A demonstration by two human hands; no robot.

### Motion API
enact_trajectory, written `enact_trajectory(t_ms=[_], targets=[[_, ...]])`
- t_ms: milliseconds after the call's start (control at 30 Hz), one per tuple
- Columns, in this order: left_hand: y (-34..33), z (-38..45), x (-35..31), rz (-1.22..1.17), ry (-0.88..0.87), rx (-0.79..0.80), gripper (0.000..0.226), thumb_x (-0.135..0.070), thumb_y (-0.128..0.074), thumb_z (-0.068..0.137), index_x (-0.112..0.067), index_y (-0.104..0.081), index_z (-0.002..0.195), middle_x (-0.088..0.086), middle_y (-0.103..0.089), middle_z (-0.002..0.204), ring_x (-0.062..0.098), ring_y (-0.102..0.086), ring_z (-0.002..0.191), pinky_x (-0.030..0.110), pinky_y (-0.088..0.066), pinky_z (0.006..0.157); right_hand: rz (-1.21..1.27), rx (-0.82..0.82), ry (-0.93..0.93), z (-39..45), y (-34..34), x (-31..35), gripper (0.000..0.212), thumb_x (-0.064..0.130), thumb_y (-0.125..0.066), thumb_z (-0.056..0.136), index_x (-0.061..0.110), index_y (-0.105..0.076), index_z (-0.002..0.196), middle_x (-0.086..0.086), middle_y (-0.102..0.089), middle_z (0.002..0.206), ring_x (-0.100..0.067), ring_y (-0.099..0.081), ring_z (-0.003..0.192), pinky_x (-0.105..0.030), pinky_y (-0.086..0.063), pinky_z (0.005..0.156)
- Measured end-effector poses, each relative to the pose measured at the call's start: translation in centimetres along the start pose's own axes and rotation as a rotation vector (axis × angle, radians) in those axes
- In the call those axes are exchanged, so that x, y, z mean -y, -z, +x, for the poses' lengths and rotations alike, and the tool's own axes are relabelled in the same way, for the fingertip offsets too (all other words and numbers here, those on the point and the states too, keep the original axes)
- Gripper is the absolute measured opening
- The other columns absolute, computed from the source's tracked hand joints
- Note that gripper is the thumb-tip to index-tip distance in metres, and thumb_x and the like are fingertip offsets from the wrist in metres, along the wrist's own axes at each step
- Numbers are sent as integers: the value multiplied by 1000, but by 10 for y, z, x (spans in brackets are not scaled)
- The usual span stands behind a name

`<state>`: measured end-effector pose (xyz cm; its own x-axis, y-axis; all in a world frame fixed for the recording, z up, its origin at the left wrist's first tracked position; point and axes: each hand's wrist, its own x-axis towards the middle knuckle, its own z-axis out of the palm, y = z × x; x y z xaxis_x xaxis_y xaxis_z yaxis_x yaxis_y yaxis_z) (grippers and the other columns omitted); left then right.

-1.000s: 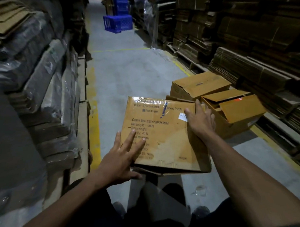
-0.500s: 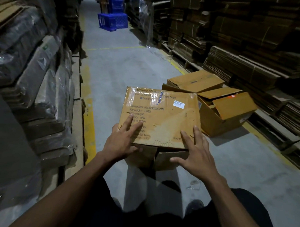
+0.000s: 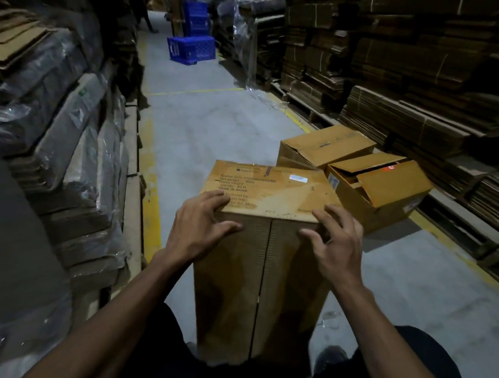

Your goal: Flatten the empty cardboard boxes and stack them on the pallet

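- While standing on end at lower centre of the frame, printed cardboard box (image 3: 264, 246) faces the camera with its flap seam running down the near side; probably turned so to bring the closed flaps within reach for opening.
- Left hand (image 3: 197, 229) gripping the upper left corner, fingers curled over the printed top panel, thumb pressed on the near face; likely steadying the carton.
- Right hand (image 3: 335, 242) at the upper right corner, fingers bent and spread, tips at the edge; cannot tell whether clamped or merely touching.
- Not yet flattened; seam apparently shut, so flaps to be parted first, then walls collapsed.
- Two more boxes right of centre, closed box (image 3: 323, 147) behind, open box (image 3: 384, 190) in front with flaps raised, touching each other; seemingly awaiting the same treatment.
- Flattened cardboard stacks (image 3: 416, 81) along the right; wrapped bundles (image 3: 61, 111) at left; blue crates (image 3: 192, 49) up the aisle at top centre.
- Destination pallet not identifiable.
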<state>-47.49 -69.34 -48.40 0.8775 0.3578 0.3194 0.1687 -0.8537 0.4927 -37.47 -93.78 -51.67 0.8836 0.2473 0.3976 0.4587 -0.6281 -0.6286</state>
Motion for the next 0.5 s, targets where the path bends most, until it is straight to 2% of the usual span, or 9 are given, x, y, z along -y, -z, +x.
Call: enact_trajectory(t_ms=[133,200,300,367,433,500], targets=[[16,20,-13,-70,29,-80,66,-50,-85,70,-16,-68,125,4,-63,132,24,-60,119,43,-48,101,1,-16,-3,21,20,18,44,28,-76,87,21,-65,129,-3,-48,141,-30,-36,130,-36,-35,97],[19,32,-14,-61,38,-86,65,-52,-85,70,-18,-69,123,3,-65,128,24,-61,116,44,-48,99,-26,-5,-13,33,26,25,39,34,-71,91,25,-64,128,1,-47,139,-27,-35,129,-33,-30,94],[10,46,-9,-53,42,-65,64,-53,-82,72,-20,-67,125,1,-63,129,22,-59,117,43,-47,101,-32,28,-68,50,17,22,31,41,-61,96,30,-61,125,2,-43,139,-27,-33,129,-34,-30,93],[-8,48,-2,-45,44,-40,65,-54,-78,76,-20,-64,129,2,-56,136,23,-55,122,41,-45,104,-48,60,-87,54,1,12,32,43,-58,98,32,-58,127,1,-36,145,-29,-32,133,-37,-34,98],[-29,51,6,-68,64,-46,65,-54,-75,80,-20,-58,134,4,-42,147,27,-48,130,42,-42,107,-66,68,-76,58,-15,0,34,44,-57,98,35,-55,130,2,-25,153,-31,-29,137,-45,-37,105],[-46,55,14,-124,109,-95,69,-53,-74,82,-23,-50,140,5,-24,158,31,-40,136,46,-41,109,-64,62,-73,65,-29,-8,42,44,-58,97,36,-48,137,3,-14,159,-32,-24,141,-50,-33,110]])
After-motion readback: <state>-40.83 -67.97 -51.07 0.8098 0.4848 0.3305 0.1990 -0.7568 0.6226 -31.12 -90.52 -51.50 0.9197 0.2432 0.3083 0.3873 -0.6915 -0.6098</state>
